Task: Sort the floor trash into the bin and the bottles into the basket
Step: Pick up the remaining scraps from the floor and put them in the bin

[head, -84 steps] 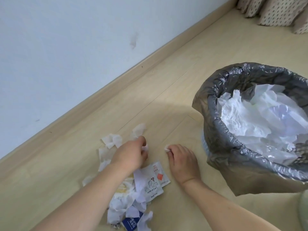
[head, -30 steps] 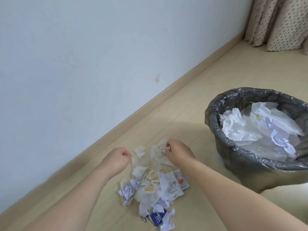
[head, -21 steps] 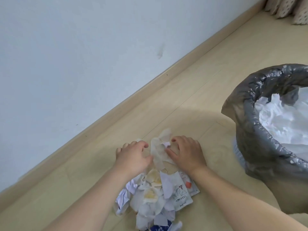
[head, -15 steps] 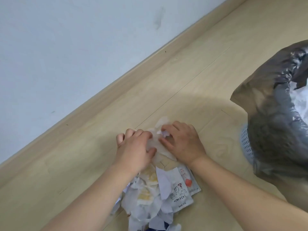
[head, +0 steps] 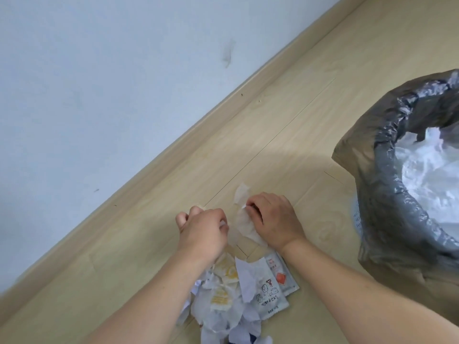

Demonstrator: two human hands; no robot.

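Note:
A pile of crumpled white paper scraps and printed sachet wrappers [head: 238, 296] lies on the wooden floor in front of me. My left hand [head: 202, 233] has its fingers curled down over scraps at the pile's far edge. My right hand [head: 274, 218] pinches a thin translucent tissue [head: 242, 219] that stretches between both hands. The bin [head: 387, 194], lined with a grey plastic bag and filled with white paper, stands at the right. No bottles or basket are in view.
A pale wall with a wooden skirting board [head: 188, 130] runs diagonally along the left. Bare wood floor [head: 285, 115] lies between the skirting and the bin.
Both hands have drawn closer together over the far edge of the pile and gathered the tissue between them. The view has tilted downward and the bin has slid toward the right edge.

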